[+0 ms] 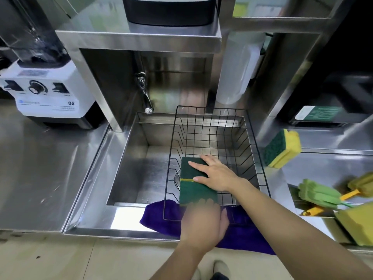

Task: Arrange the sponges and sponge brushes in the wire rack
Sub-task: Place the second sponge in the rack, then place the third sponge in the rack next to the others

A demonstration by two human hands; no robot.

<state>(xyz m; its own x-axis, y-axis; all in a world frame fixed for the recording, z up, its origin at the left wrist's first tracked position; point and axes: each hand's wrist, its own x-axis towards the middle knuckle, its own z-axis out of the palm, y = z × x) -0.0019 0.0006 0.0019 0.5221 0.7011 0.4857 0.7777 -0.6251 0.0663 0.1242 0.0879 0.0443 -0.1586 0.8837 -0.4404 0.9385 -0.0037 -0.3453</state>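
Head camera view, looking down at a stainless steel sink (129, 170) set in a steel counter. A black wire rack (250, 138) sits across the right part of the basin, its near edge resting on a purple cloth (159, 217) draped over the sink's front rim. Two green-topped rectangular sponges (196, 190) lie flat, end to end, in the rack's near left corner, a thin yellow line showing where they meet. The right hand (217, 173) rests flat on the farther sponge, fingers spread apart and not gripping. The left hand (202, 221) is blurred at the near end of the closer sponge, fingers held together over its edge; whether they clamp it cannot be told. On the counter right of the rack, a yellow sponge with green scouring face (282, 151) stands tilted. Farther right lie a green sponge brush (316, 194) and a yellow sponge brush (361, 183), close together, with another yellow sponge (357, 226) at the frame edge.
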